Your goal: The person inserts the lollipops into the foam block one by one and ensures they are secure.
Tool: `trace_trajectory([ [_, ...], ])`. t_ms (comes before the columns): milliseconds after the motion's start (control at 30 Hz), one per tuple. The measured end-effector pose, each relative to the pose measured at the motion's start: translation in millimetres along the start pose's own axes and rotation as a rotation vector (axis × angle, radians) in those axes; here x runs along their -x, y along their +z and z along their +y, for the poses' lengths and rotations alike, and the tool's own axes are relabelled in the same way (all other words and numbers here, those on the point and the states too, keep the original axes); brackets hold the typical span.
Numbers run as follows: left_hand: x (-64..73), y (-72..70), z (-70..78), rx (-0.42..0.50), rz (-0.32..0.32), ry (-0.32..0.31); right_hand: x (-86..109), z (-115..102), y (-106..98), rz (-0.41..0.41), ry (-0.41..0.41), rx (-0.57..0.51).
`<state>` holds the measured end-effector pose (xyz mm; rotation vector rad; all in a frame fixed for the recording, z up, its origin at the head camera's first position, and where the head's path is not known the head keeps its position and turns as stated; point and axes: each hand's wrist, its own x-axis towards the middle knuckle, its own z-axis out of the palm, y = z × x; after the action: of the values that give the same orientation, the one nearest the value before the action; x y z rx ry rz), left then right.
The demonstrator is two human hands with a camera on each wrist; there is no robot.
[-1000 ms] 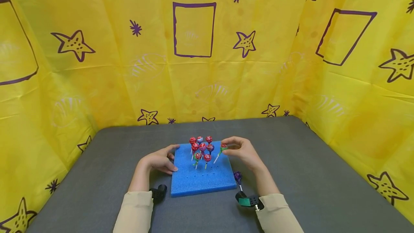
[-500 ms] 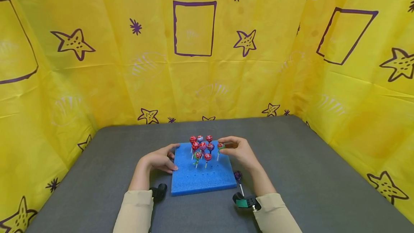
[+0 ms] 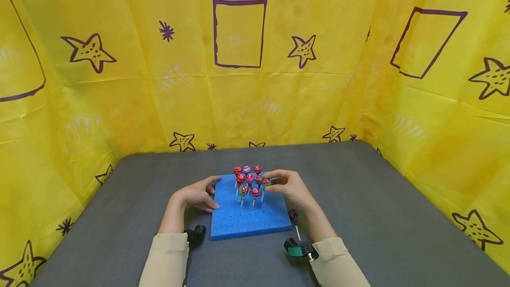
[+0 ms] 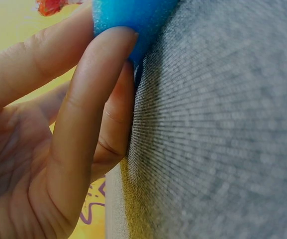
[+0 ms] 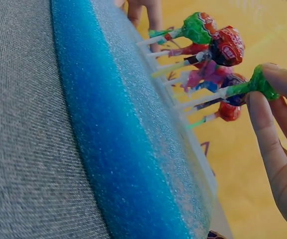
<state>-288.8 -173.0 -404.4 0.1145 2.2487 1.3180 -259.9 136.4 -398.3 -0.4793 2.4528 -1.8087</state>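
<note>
My right hand (image 3: pixel 292 189) pinches a lollipop in a green and red wrapper (image 5: pixel 266 82) by its head, thumb on one side and fingers on the other. Its white stick points down at the blue foam board (image 3: pixel 239 225), with the stick's lower end close to the surface. Several wrapped lollipops stand upright in the board, among them a green and red one (image 3: pixel 243 190) and a red one with a yellow stick (image 3: pixel 256 192). My left hand (image 3: pixel 195 196) grips the board's left edge; in the left wrist view its fingertips press on the blue foam (image 4: pixel 128 20).
Small holes dot the near part of the board. A dark purple lollipop (image 3: pixel 293 215) lies on the grey table (image 3: pixel 119 216) beside the board's right edge, near my right forearm. Yellow patterned cloth (image 3: pixel 239 101) hangs around the back and sides.
My right hand has carried the green and red lollipop leftward over the board, toward the standing ones, and its stick has become more upright. My left hand has stayed on the board's edge.
</note>
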Motion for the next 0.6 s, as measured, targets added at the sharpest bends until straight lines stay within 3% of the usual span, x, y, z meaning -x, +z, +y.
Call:
trace_trajectory([
  [600, -0.1, 0.9, 0.5, -0.008, -0.005, 0.002, 0.7, -0.7, 1.3, -0.043, -0.001, -0.007],
])
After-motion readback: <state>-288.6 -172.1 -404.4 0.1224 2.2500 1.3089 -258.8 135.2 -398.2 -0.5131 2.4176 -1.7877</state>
